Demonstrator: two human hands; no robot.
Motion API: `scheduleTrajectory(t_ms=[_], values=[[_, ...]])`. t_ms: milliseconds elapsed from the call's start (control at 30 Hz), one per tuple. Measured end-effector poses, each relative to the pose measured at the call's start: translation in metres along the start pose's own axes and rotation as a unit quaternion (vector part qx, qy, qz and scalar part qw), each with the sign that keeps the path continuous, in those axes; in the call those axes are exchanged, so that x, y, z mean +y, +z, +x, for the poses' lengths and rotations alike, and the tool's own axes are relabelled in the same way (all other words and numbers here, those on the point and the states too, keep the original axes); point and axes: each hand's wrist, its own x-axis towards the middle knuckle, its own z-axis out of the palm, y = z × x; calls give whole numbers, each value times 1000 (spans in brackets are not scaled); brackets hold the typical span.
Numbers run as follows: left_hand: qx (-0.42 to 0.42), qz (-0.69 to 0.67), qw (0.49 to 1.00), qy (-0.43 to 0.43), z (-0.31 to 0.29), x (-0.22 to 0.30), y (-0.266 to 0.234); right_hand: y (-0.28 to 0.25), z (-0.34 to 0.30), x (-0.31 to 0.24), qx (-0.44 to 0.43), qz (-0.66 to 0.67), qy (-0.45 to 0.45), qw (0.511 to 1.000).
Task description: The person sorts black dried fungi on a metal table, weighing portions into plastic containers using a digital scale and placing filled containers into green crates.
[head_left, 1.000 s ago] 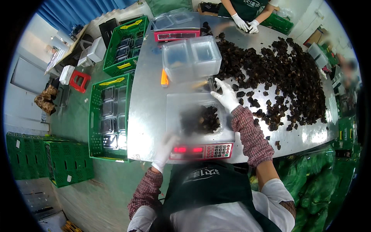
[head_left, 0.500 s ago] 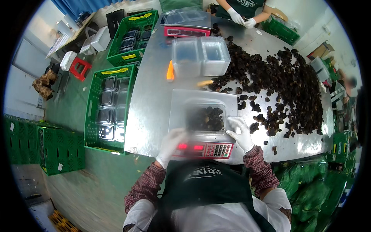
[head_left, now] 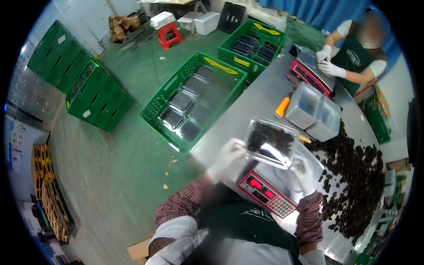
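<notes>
A clear plastic box (head_left: 271, 140) of dark, crinkled mushroom-like pieces is raised and tilted above the scale (head_left: 267, 190), a red-framed one with a lit red display and keypad. My white-gloved left hand (head_left: 230, 158) grips its left edge. At its lower right corner, my right hand (head_left: 302, 175), also gloved, pinches the rim. Whether a lid covers the box I cannot tell. Beyond it are stacked clear trays (head_left: 312, 110), with an orange-handled tool (head_left: 282, 107) lying beside them.
Left of the metal table, a green crate (head_left: 170, 86) holds several clear boxes. Behind it is another filled crate (head_left: 229, 57). Loose dark pieces (head_left: 353, 176) cover the table's right side. Across the table, a co-worker's gloved hands (head_left: 329, 64) are at a second red scale (head_left: 307, 77).
The box has come up off the scale, now held in both hands. My view has swung left, toward the crates. The co-worker's hands have moved to the second scale.
</notes>
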Motion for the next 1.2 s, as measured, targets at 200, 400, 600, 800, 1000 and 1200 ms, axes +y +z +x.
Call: scheduleTrajectory(t_ms=[200,400,600,800,1000,1200], values=[[307,-18,950,56,22,31,-185,-143,138,35,172,-542,-159,807],[470,-8,883,-18,37,-34,-389,-188,183,96,59,-660,-70,745],[466,153,855,-168,89,-50,-481,-197,192,108,29,-744,-25,667],[503,331,754,-263,127,-103,-466,-157,167,59,123,-816,-34,564],[381,442,809,67,129,-98,-388,-15,48,-57,93,-491,70,863],[109,434,859,248,125,23,-110,99,-10,-29,77,-362,161,915]])
